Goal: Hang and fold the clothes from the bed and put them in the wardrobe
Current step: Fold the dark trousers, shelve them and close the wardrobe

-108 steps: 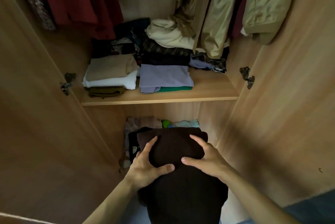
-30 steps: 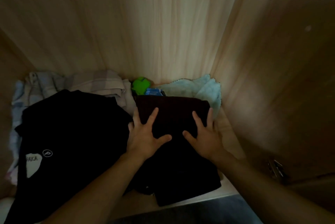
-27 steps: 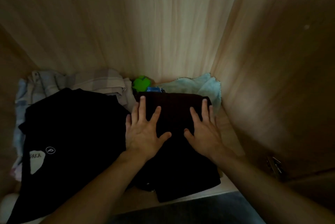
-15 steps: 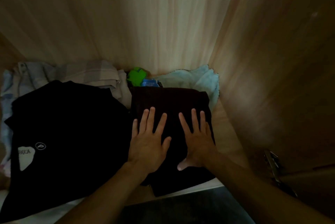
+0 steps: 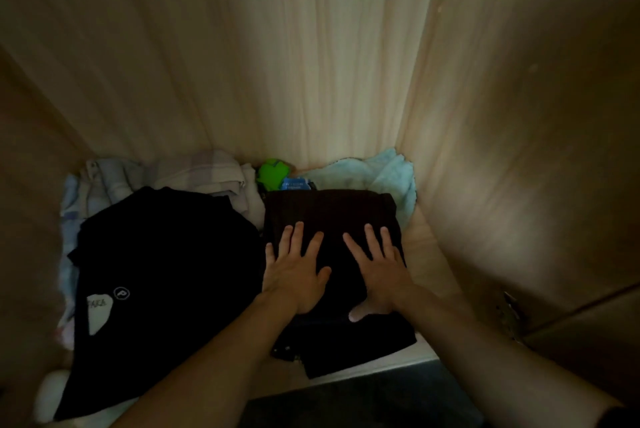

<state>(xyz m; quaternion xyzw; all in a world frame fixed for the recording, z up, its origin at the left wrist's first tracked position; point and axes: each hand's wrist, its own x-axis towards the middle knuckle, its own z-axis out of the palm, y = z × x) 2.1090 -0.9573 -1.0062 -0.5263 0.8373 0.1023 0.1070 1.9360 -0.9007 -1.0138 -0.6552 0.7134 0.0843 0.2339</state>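
Observation:
A folded dark brown ribbed garment (image 5: 329, 209) lies on the wardrobe's bottom shelf (image 5: 427, 254), on the right side. My left hand (image 5: 296, 272) lies flat on its left half, fingers straight and spread. Flat on its right half rests my right hand (image 5: 379, 270), with the thumb near the garment's front fold. Neither hand grips the cloth. The garment's front part hangs slightly over the shelf edge.
A black T-shirt with a white print (image 5: 156, 282) lies to the left over pale checked clothes (image 5: 162, 175). Behind are a green item (image 5: 273, 171), a small blue packet (image 5: 294, 184) and a light blue towel (image 5: 377, 175). Wooden walls enclose the shelf; a door hinge (image 5: 509, 310) sits right.
The garment went from in front of the wardrobe onto the bottom shelf. Over the last second both hands slid back toward me along it, fingers flattening.

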